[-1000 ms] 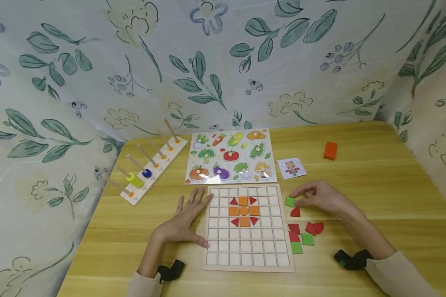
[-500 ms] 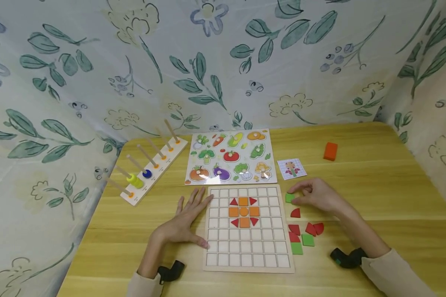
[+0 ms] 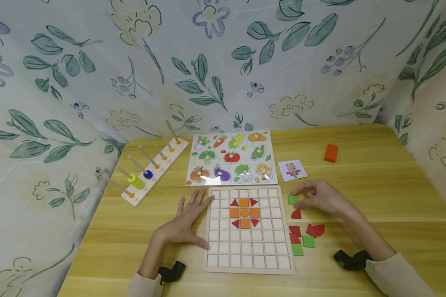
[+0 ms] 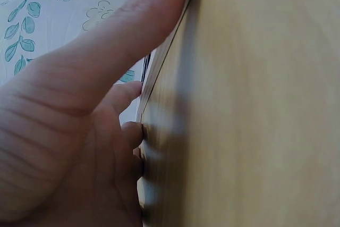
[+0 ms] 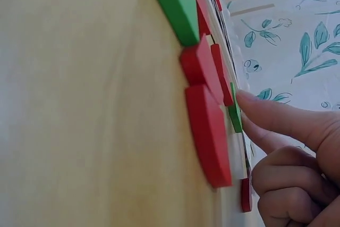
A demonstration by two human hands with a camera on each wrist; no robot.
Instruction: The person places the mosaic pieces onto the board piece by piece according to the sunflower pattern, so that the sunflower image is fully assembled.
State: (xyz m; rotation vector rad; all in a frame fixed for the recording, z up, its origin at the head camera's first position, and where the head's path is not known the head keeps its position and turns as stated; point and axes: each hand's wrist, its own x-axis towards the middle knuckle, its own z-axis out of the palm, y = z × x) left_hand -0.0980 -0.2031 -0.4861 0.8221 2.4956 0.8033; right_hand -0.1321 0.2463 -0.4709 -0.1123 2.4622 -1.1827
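My right hand (image 3: 319,199) pinches a green square tile (image 3: 292,199) between thumb and index finger, just off the right edge of a wooden grid board (image 3: 250,260). In the right wrist view the thumb tip is right at that green tile (image 5: 235,115), and the other fingers are curled in. My left hand (image 3: 180,222) is spread, with index finger and thumb at the board's left edge. On the board, orange squares (image 3: 234,213) surround an orange disc (image 3: 244,213), with red triangles (image 3: 255,223) at the corners. A red quarter-circle tile (image 3: 296,214) lies just below the pinched tile.
More red tiles (image 3: 295,231) and green squares (image 3: 308,241) lie right of the board. A small pattern card (image 3: 292,170) and an orange-red block (image 3: 331,153) sit farther back. Behind the board is a vegetable puzzle (image 3: 227,168); a pegged counting rack (image 3: 157,166) stands at left.
My right hand has shifted slightly left, then back right, with the green tile between its fingers. The left hand stays in place at the board's edge.
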